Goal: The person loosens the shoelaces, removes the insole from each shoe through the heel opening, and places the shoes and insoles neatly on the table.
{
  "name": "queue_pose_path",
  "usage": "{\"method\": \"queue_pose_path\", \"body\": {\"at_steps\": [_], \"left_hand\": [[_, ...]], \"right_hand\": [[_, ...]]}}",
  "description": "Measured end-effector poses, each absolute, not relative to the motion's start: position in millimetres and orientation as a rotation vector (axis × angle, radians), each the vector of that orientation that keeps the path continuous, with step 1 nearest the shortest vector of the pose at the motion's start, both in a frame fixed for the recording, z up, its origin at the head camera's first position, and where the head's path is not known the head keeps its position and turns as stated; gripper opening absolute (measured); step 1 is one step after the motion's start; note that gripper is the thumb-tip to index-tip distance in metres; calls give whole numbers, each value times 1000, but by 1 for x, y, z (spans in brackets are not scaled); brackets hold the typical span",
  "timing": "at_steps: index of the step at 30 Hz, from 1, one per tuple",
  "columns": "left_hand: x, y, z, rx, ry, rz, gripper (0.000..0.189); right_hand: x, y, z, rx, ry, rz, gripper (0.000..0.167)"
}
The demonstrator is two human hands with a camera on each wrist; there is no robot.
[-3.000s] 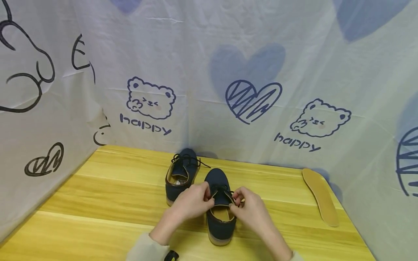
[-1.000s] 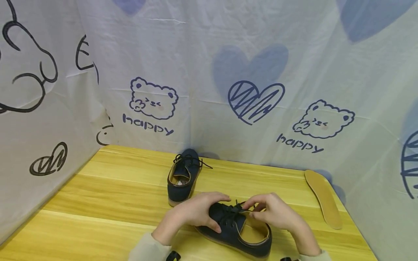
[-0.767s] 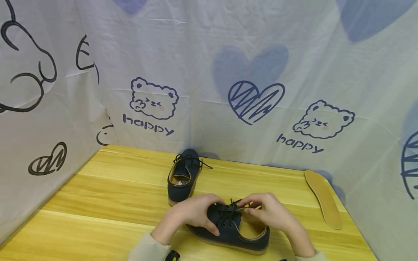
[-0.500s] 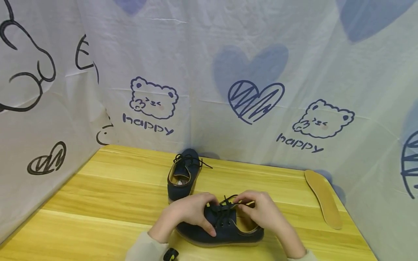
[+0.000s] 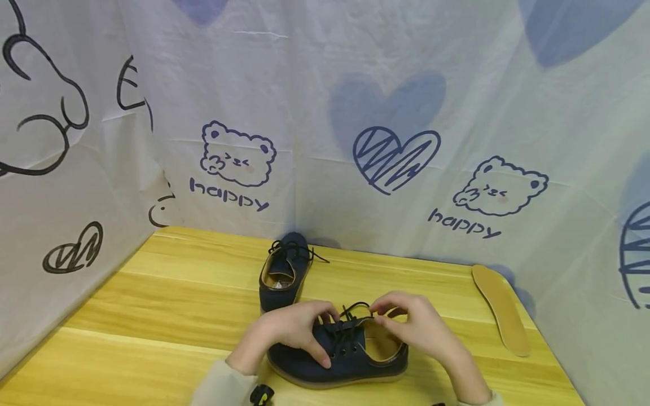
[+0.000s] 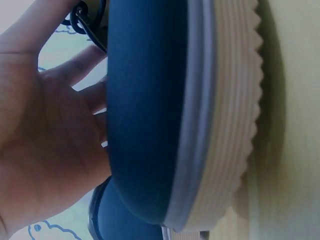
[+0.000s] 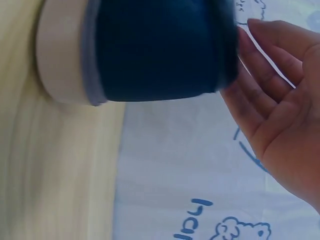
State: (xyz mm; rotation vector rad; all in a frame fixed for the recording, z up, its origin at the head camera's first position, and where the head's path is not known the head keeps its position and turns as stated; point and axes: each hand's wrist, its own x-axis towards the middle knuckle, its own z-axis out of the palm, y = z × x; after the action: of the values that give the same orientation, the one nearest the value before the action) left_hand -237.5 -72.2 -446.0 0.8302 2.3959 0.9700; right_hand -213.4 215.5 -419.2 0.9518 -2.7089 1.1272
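Note:
A dark navy lace-up shoe (image 5: 350,366) stands on its sole, toe to the left and its tan-lined opening to the right. My left hand (image 5: 291,332) grips its front part, thumb on the near side and fingers over the far side. In the left wrist view the shoe's toe (image 6: 145,110) hides those fingertips. My right hand (image 5: 418,327) is at the far edge of the opening, thumb and forefinger pinching a black shoelace (image 5: 358,304) that loops up from the eyelets. The heel (image 7: 160,50) covers part of the right fingers in the right wrist view.
A matching shoe (image 5: 279,299), laces tied, stands behind my left hand with its toe toward the back. A tan insole (image 5: 500,310) lies at the right of the wooden table (image 5: 152,327). Printed white cloth (image 5: 315,197) hangs close behind and along both sides.
The shoe has turned from toe-away to toe-left, then slid a little left and settled level. My left hand has shifted from the lacing to the front part; my right hand stays near the laces.

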Motion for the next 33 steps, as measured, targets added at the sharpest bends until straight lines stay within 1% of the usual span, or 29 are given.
{"method": "queue_pose_path", "body": {"at_steps": [6,11,17,20,27,30,33], "left_hand": [[-236,-76,-443,798,2379,989,63],[-236,-76,-443,797,2358,1003,62],[-251,-79,-464,844,2336,977,68],[-255,-80,-472,848,2330,958,68],[-249,-78,-461,862,2322,976,64],[-249,-77,-462,866,2331,953,65],[-250,-76,-462,835,2334,952,65]], "right_hand": [[-209,212,-411,1049,-2777,1162,15],[-209,207,-411,1081,-2862,1086,16],[-209,204,-416,1073,-2934,971,17],[-209,200,-420,1064,-2957,879,19],[-206,192,-426,998,-2954,601,19],[-206,192,-429,983,-2950,577,19],[-210,193,-434,1009,-2910,619,14]]}}
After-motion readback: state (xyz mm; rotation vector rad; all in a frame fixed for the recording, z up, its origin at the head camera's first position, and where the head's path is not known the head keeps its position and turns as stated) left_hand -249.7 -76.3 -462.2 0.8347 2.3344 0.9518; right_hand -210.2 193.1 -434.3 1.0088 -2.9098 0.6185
